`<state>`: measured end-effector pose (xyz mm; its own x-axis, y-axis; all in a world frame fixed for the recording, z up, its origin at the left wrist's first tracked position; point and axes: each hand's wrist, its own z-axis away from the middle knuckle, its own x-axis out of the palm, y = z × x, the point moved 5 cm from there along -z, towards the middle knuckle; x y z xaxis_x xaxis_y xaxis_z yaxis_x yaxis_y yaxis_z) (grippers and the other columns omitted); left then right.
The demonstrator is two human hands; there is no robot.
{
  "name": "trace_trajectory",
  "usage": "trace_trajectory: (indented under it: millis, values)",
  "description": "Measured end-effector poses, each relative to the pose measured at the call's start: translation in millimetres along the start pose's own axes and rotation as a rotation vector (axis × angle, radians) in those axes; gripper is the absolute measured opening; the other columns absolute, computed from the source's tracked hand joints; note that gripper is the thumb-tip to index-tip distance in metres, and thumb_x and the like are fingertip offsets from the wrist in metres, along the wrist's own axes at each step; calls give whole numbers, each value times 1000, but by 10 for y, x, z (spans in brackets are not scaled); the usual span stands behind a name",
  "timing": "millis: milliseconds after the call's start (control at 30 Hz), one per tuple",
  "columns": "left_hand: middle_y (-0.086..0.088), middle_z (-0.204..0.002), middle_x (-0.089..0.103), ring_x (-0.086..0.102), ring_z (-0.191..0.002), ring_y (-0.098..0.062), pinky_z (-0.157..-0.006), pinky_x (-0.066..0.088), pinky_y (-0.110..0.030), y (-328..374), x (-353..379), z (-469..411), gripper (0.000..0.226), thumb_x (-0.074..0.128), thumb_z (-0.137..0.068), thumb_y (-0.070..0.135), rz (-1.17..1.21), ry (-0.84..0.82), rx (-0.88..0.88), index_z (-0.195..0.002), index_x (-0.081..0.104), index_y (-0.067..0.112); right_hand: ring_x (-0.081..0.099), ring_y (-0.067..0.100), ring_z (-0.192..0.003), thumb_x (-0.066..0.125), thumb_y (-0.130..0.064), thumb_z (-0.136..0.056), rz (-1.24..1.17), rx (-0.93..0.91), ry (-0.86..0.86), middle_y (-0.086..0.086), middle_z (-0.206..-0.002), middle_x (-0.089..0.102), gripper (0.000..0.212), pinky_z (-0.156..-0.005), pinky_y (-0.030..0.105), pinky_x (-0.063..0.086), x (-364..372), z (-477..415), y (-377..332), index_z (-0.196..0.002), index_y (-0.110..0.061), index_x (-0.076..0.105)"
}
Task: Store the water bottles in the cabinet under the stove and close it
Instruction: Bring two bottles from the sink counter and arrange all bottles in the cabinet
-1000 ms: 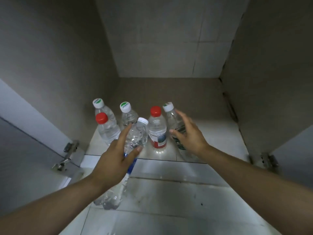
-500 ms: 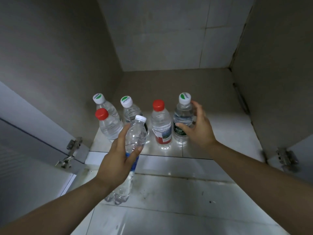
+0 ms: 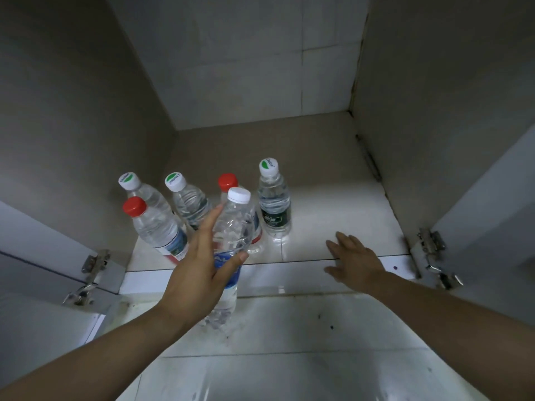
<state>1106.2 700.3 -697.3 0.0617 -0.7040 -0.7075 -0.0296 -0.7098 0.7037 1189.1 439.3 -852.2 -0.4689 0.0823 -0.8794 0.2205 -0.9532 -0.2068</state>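
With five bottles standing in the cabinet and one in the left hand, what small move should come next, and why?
Probably carry the white-capped bottle in the left hand forward and stand it on the bare cabinet floor, right of the green-labelled bottle. The right hand is empty.

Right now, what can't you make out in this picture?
- Red-capped bottle at the back: body hidden behind the held bottle, head view.
- Held bottle's label: covered by the left hand.
- Cabinet doors: cut off by both side edges.
- Green-topped cap print: too small to read.
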Motion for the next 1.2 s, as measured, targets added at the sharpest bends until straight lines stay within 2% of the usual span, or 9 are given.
trace_trajectory:
  millis: [100,200,333,467,667,833,1000,1100,1200]
  values:
    - [15,-152,26,31,-133,-4,-102,29,-17,154,92,-56,76,52,-75,50,49,-13,42,-136,8,52,1,25,-145,36,-52,-93,7,5,32,2,-158,-3,65,-114,43,20,60,77,3,-147,-25,11]
    - [12,-149,34,41,-130,-9,-103,38,-28,312,337,-178,77,55,-78,50,78,-69,85,-137,5,54,7,27,-144,37,-51,-93,-39,94,90,3,-157,5,60,-112,44,25,109,232,156,-144,-24,18]
    - [7,-144,41,44,-128,-12,-103,41,-36,507,714,-400,82,65,-82,34,113,-84,125,-137,7,51,13,27,-142,43,-49,-92,-132,163,154,5,-155,13,58,-108,41,33,94,282,307,-140,-23,26]
    - [3,-145,36,38,-132,-14,-109,33,-32,623,1142,-693,82,67,-82,22,197,-98,152,-141,12,38,10,27,-143,45,-49,-91,-164,170,155,5,-156,10,61,-110,40,31,123,283,371,-142,-23,23]
    - [-4,-146,37,42,-128,-20,-104,37,-34,663,1567,-1087,82,67,-83,25,262,39,82,-143,11,30,16,27,-141,48,-48,-89,-151,143,189,5,-155,14,62,-105,39,34,120,261,389,-141,-22,26]
    - [-8,-143,38,42,-118,-10,-94,31,-19,664,1620,-1288,79,66,-84,17,341,185,19,-142,12,23,19,28,-138,47,-48,-90,-141,141,196,6,-152,16,60,-101,40,37,115,251,405,-140,-21,27]
    - [-8,-148,27,34,-131,-12,-107,28,-23,541,1677,-1184,85,68,-83,14,307,147,123,-145,9,19,26,26,-132,49,-50,-88,-129,120,214,5,-147,22,58,-97,39,40,83,252,405,-136,-23,31]
    - [-8,-152,24,29,-137,-16,-111,26,-28,457,1655,-1156,96,71,-80,14,281,119,131,-146,3,28,20,26,-137,48,-49,-89,-131,130,177,5,-152,17,60,-101,40,37,71,275,416,-139,-23,28]
    - [-6,-155,18,21,-137,-8,-108,22,-25,468,1572,-1109,99,71,-80,22,183,61,158,-141,-5,39,21,26,-137,47,-49,-89,-131,129,162,4,-152,17,60,-103,40,36,14,309,383,-139,-22,28]
